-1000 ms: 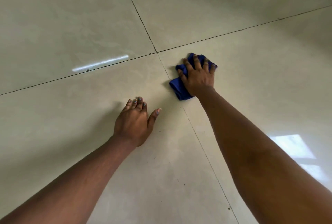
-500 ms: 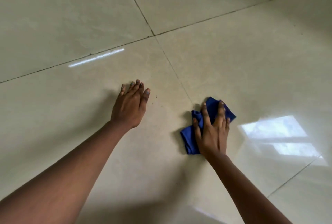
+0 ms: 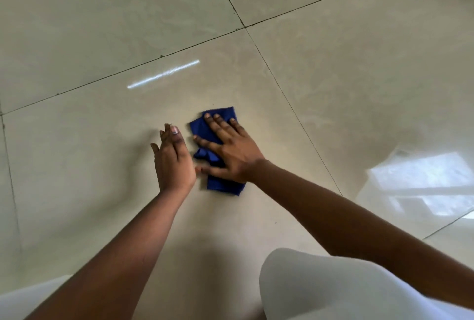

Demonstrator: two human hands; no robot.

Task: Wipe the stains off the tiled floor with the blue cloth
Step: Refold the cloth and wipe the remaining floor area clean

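The blue cloth [image 3: 222,184] lies bunched on the glossy beige tiled floor [image 3: 333,83] near the middle of the view. My right hand [image 3: 228,148] presses down flat on it with spread, straight fingers, hiding most of its middle. My left hand [image 3: 173,160] stands on its edge right beside the cloth's left side, fingers straight and together, holding nothing. A few tiny dark specks [image 3: 276,222] dot the tile nearer to me.
Dark grout lines [image 3: 289,99] cross the floor behind and to the right of the cloth. Bright window reflections [image 3: 420,181] shine at the right. My knees in pale clothing [image 3: 333,291] fill the bottom of the view.
My right hand has slid the cloth leftward until it sits beside my left hand. The left hand has tipped from flat on the tile onto its edge. My knees have come into view.
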